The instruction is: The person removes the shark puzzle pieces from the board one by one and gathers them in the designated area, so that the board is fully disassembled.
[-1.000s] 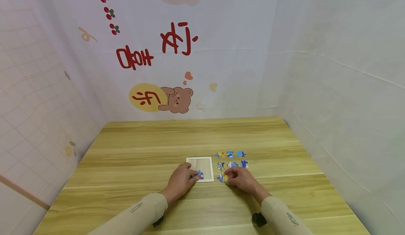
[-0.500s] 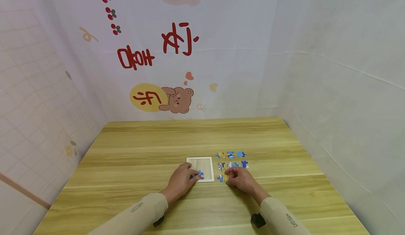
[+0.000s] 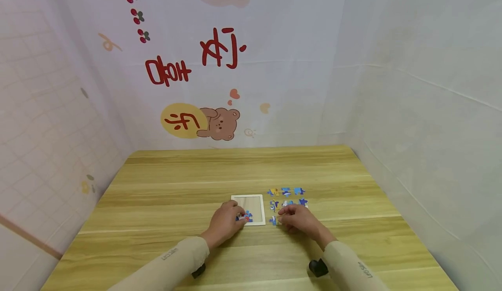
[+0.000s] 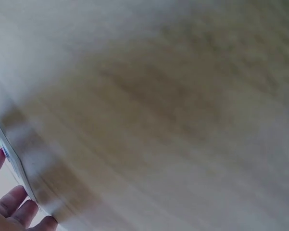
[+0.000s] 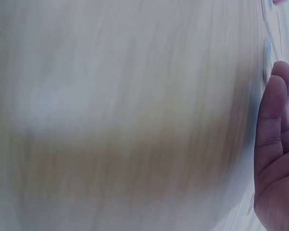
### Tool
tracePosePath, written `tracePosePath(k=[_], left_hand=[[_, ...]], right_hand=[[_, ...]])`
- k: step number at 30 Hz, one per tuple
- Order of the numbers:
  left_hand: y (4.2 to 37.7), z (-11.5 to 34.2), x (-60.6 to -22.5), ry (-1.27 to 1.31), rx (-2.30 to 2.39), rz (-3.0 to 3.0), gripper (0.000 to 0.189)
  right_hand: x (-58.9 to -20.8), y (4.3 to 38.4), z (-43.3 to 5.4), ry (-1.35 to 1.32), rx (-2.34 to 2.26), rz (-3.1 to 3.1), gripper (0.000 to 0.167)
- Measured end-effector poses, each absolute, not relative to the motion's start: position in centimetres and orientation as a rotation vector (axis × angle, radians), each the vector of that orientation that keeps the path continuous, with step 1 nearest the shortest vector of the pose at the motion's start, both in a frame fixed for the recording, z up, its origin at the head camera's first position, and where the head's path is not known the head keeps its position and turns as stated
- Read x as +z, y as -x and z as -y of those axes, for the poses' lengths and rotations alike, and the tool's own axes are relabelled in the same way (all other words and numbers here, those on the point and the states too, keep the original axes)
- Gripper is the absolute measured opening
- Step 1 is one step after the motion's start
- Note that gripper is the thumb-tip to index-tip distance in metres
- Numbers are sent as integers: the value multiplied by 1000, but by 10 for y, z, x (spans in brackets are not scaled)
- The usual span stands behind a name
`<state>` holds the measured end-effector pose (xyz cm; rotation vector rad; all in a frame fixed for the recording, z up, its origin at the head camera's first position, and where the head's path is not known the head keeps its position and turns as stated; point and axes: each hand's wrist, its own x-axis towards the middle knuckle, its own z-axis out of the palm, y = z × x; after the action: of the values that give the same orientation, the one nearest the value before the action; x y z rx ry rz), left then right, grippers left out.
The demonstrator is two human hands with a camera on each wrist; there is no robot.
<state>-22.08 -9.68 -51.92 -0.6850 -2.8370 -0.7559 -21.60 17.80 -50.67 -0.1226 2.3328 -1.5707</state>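
In the head view my left hand [image 3: 226, 219] holds the near left corner of a white square puzzle tray [image 3: 263, 210]. Its thumb and fingers are beside the blue and red puzzle pieces [image 3: 249, 216] in the tray's near part. The left wrist view shows its fingertips along the tray's edge [image 4: 19, 168]. My right hand [image 3: 301, 219] is over the near row of loose pieces, thumb and forefinger pinching a yellow puzzle piece [image 3: 279, 222], largely hidden by the fingers. A blue and white piece [image 3: 273, 220] lies just left of it.
Right of the tray, loose pieces lie in rows on the wood-grain table [image 3: 188, 169]: a yellow one [image 3: 273, 191], two blue ones in the far row, and others including a dark blue piece [image 3: 303, 201]. White printed cloth [image 3: 290, 108] surrounds the table.
My right hand has shifted slightly, its forefinger reaching further over the pieces and covering more of the middle row. My left fingers have lifted a little, showing more of the pieces in the tray.
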Motion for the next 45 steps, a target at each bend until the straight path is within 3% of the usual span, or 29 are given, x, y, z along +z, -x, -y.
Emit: tracePosePath(k=[22, 34, 45], left_hand=[[219, 128, -521, 580, -857, 2842, 24], [218, 127, -522, 649, -736, 2784, 20], [218, 130, -526, 693, -685, 2752, 21]], right_hand=[[-503, 211, -87, 117, -1648, -2386, 34], [-504, 210, -73, 87, -1595, -2416, 41], [-505, 209, -73, 130, -1566, -2433, 37]])
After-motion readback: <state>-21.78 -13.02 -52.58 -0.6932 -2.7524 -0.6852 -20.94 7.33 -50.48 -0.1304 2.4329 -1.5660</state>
